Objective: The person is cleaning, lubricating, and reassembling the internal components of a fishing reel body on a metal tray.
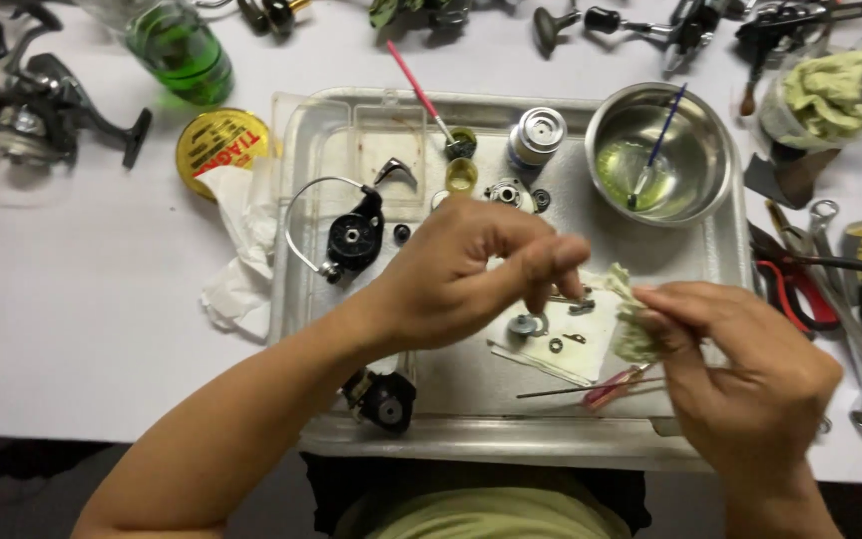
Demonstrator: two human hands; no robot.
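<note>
Pinching a pale green rag [634, 324] in right hand [745, 374] fingers, left hand [471, 269] fingertips closed together just beside it, blurred, any part between them unclear, both above small parts [551, 329] on white paper, clear tray [431, 429], steel bowl [662, 152] behind, white worktop [82, 329].

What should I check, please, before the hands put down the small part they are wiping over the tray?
1. Left hand grips the small part: cannot tell, fingertips blurred.
2. Right hand holds the pale green rag: ok.
3. White paper in the tray has bare room beside the small washers: ok.
4. Steel bowl upright, liquid inside, blue brush resting in it: ok.
5. Black rotor with wire bail lies apart from the hands: ok.
6. Green bottle capped: cannot tell.
</note>
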